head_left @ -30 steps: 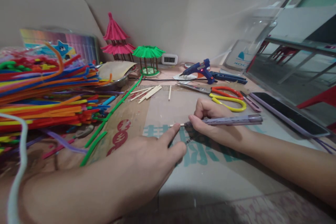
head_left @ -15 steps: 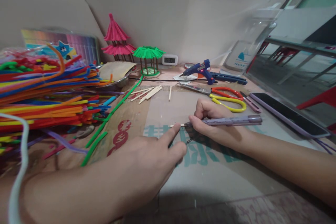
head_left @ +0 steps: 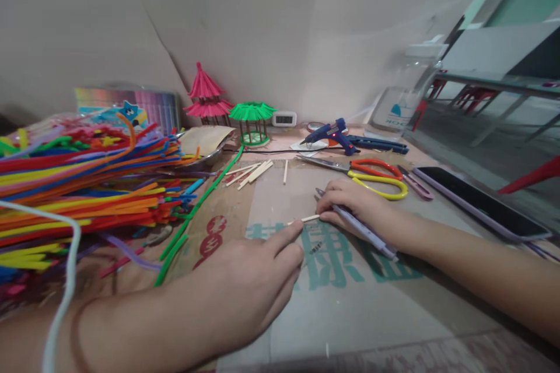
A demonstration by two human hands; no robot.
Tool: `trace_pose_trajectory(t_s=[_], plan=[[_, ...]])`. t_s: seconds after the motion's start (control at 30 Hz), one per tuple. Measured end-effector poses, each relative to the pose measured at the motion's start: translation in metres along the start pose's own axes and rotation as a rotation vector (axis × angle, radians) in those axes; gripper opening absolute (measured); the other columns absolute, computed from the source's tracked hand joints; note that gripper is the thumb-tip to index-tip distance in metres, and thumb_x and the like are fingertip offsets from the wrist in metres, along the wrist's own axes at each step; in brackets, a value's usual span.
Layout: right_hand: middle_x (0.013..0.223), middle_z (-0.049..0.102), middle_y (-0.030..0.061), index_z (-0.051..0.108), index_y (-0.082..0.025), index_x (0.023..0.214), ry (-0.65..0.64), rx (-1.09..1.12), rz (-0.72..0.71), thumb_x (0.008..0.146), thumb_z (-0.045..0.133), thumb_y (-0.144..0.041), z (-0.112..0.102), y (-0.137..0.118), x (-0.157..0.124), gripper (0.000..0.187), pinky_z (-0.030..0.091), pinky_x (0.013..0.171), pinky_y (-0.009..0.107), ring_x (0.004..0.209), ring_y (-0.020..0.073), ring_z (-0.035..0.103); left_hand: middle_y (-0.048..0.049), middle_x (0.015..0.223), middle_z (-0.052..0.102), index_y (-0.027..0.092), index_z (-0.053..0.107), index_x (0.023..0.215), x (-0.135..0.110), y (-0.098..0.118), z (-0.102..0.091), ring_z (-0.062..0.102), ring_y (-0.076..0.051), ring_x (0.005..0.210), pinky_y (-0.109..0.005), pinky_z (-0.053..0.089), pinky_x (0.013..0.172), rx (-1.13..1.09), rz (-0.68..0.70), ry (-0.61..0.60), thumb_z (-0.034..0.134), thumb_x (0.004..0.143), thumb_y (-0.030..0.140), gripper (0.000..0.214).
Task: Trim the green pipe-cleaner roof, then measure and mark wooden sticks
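A thin pale wooden stick (head_left: 311,218) lies on the lettered cardboard sheet (head_left: 280,315), between my two hands. My left hand (head_left: 258,274) presses its stretched index fingertip on the stick's left end, with the other fingers curled under. My right hand (head_left: 354,204) is closed around a translucent purple pen (head_left: 365,233), which slants across the fingers with its tip pointing up and left. The fingertips of that hand also touch the stick's right end. Several more wooden sticks (head_left: 256,173) lie behind, and a single stick (head_left: 286,172) is set apart from them.
Scissors (head_left: 378,178), a purple cutter (head_left: 417,183) and a phone (head_left: 476,204) lie to the right. Behind are a blue glue gun (head_left: 330,135), a small clock (head_left: 284,119), a green-roofed model (head_left: 252,122) and a pink-roofed one (head_left: 207,93). Bundled pipe cleaners (head_left: 96,169) fill the left.
The pen has swung from lying along the stick to slanting across my right hand, tip lifted away. My right fingertips are now at the stick's end. The camera view has shifted slightly.
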State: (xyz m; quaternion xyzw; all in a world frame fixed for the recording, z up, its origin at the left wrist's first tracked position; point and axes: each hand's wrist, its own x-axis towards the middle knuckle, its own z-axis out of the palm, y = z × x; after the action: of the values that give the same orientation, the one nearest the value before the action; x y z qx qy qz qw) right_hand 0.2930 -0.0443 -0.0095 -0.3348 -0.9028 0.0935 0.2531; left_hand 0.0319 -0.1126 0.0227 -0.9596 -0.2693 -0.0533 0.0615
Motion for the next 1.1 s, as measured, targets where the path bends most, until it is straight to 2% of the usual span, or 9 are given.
trace_pose_trajectory(t_s=[0.17,0.27,0.43,0.47,0.57,0.67,0.8,0.97,1.1], plan=[[0.088,0.065,0.0086,0.068,-0.017,0.091,0.062,-0.188,0.067,0.096,0.055,-0.023,-0.002,0.015,0.002,0.015,0.047,0.079,0.037,0.086,0.0241,0.059,-0.0096,0.142,0.058,0.019,0.059,0.104,-0.002,0.000,0.000,0.070,-0.021,0.083,-0.037,0.056,0.067,-0.082,-0.036,0.005,0.037,0.099,0.021,0.023],[0.086,0.066,0.0107,0.068,-0.017,0.085,0.146,-0.305,0.139,0.092,0.054,-0.017,-0.008,0.036,0.003,0.016,0.045,0.078,0.039,0.085,0.0268,0.060,-0.0074,0.136,0.060,0.020,0.059,0.105,-0.003,-0.001,0.001,0.069,-0.020,0.088,-0.035,0.056,0.074,-0.131,-0.040,0.012,0.035,0.100,0.022,0.025],[0.086,0.068,0.0092,0.068,-0.018,0.087,0.284,-0.270,0.288,0.089,0.056,-0.022,-0.010,0.060,0.004,0.013,0.046,0.078,0.038,0.084,0.0267,0.062,-0.0049,0.103,0.066,0.021,0.064,0.099,0.011,-0.025,-0.013,0.065,-0.016,0.079,-0.028,0.051,0.071,-0.064,-0.126,0.000,0.035,0.102,0.030,0.030],[0.086,0.069,0.0085,0.068,-0.018,0.088,0.300,-0.265,0.297,0.089,0.056,-0.024,-0.009,0.061,0.004,0.013,0.046,0.077,0.037,0.083,0.0263,0.062,-0.0049,0.094,0.066,0.020,0.065,0.094,0.018,-0.034,-0.017,0.065,-0.018,0.080,-0.029,0.050,0.073,-0.008,-0.187,-0.012,0.036,0.102,0.032,0.032],[0.088,0.070,0.0072,0.067,-0.019,0.091,0.327,-0.253,0.305,0.090,0.054,-0.026,-0.008,0.060,0.004,0.015,0.047,0.077,0.036,0.084,0.0256,0.064,-0.0074,0.097,0.067,0.017,0.067,0.095,0.046,-0.059,-0.025,0.065,-0.020,0.082,-0.029,0.049,0.071,0.146,-0.400,-0.028,0.041,0.098,0.034,0.031],[0.090,0.071,0.0082,0.066,-0.018,0.092,0.343,-0.238,0.298,0.090,0.053,-0.025,-0.007,0.056,0.004,0.016,0.048,0.080,0.038,0.087,0.0265,0.065,-0.0127,0.104,0.066,0.013,0.069,0.098,0.077,-0.074,-0.022,0.066,-0.025,0.089,-0.033,0.049,0.077,0.222,-0.464,-0.023,0.041,0.098,0.040,0.039],[0.092,0.071,0.0081,0.066,-0.019,0.092,0.340,-0.214,0.258,0.090,0.053,-0.023,-0.008,0.050,0.005,0.014,0.048,0.080,0.037,0.087,0.0257,0.066,-0.0174,0.102,0.068,0.010,0.071,0.097,0.103,-0.078,-0.008,0.067,-0.027,0.088,-0.034,0.050,0.076,0.215,-0.492,-0.055,0.046,0.095,0.048,0.046],[0.090,0.070,0.0077,0.065,-0.019,0.090,0.345,-0.187,0.226,0.090,0.053,-0.020,-0.009,0.048,0.006,0.012,0.048,0.080,0.037,0.086,0.0246,0.065,-0.0192,0.084,0.071,0.007,0.073,0.085,0.103,-0.077,0.000,0.067,-0.026,0.074,-0.034,0.048,0.069,0.182,-0.522,-0.119,0.043,0.093,0.026,0.036],[0.091,0.068,0.0083,0.065,-0.018,0.090,0.346,-0.121,0.183,0.091,0.054,-0.019,-0.008,0.039,0.008,0.011,0.048,0.082,0.037,0.088,0.0242,0.063,-0.0122,0.085,0.074,0.014,0.075,0.086,0.085,-0.064,-0.005,0.068,-0.024,0.080,-0.031,0.047,0.071,0.122,-0.474,-0.143,0.050,0.089,0.025,0.027]])
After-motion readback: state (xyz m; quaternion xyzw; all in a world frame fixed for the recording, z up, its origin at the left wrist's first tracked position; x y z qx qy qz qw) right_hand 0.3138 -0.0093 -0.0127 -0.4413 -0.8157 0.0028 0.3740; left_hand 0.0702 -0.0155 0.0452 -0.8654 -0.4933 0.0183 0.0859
